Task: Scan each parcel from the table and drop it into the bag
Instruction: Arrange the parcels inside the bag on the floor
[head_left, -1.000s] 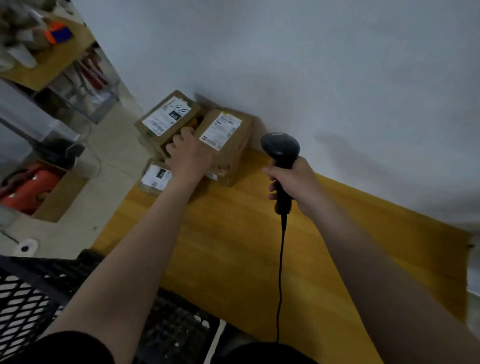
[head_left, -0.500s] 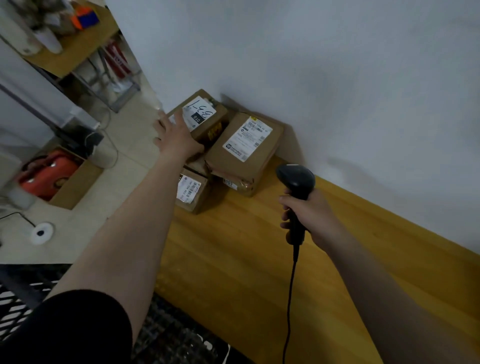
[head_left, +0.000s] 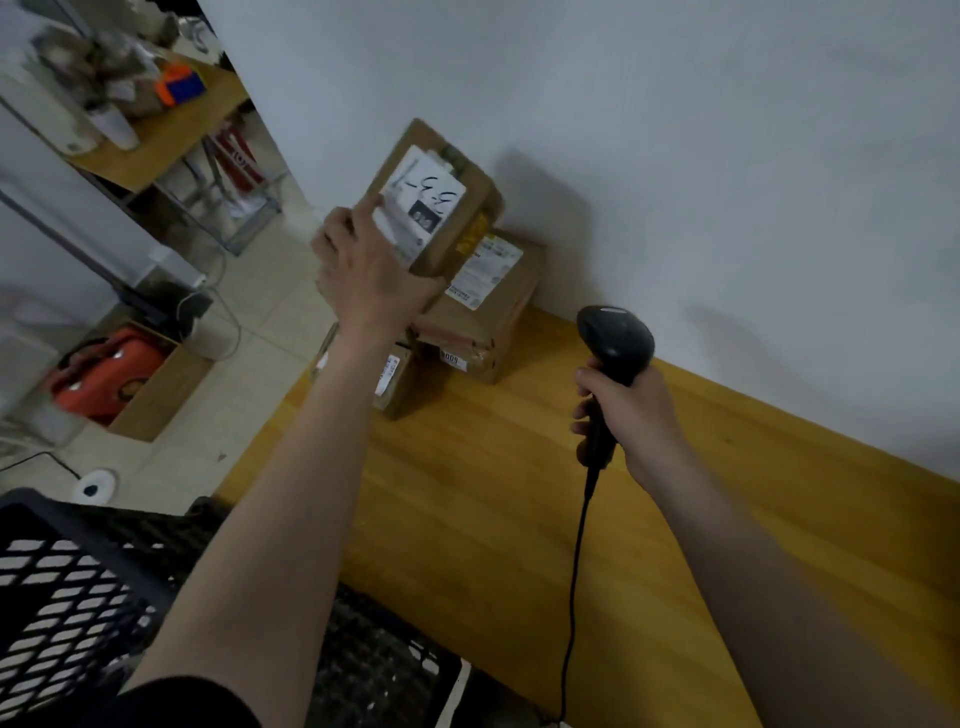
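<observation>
My left hand (head_left: 370, 275) grips a brown cardboard parcel (head_left: 441, 197) with a white handwritten label, lifted and tilted above the stack. Under it lies a second brown parcel (head_left: 493, 306) with a printed label, against the wall. A smaller parcel (head_left: 395, 379) sits at the table's left end, partly hidden by my left forearm. My right hand (head_left: 631, 415) holds a black barcode scanner (head_left: 615, 338) upright over the wooden table (head_left: 519, 493), its cable hanging toward me. The bag cannot be made out for certain.
A black mesh crate (head_left: 78, 587) stands at the lower left, beside the table's near edge. On the floor to the left are a cardboard box holding an orange case (head_left: 106, 376) and a white disc (head_left: 93, 486). A cluttered shelf (head_left: 150, 130) is at the far left. The white wall (head_left: 675, 156) backs the table.
My left hand moved from the parcels' tops to the left box's edge, then took hold of it and lifted it, tilted, off the stack. The scanner hand stayed roughly in place.
</observation>
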